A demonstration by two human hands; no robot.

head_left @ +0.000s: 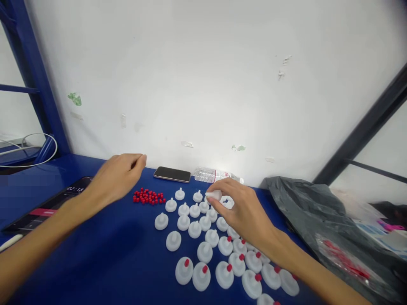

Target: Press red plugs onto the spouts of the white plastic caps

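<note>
My left hand hovers over the table beside a pile of small red caps. Its fingers are curled closed, and whatever they may hold is hidden. Between the thumb and fingers of my right hand is a white nozzle cap, held above the cluster. Several white nozzle caps without red tips stand on the blue table below and left of that hand. Closer to me, several white nozzle caps with red tips are grouped, partly covered by my right forearm.
A phone and a clear plastic bottle lie against the white wall. At left, a tablet rests on the blue table. A grey plastic bag and a clear bag of red pieces are at right.
</note>
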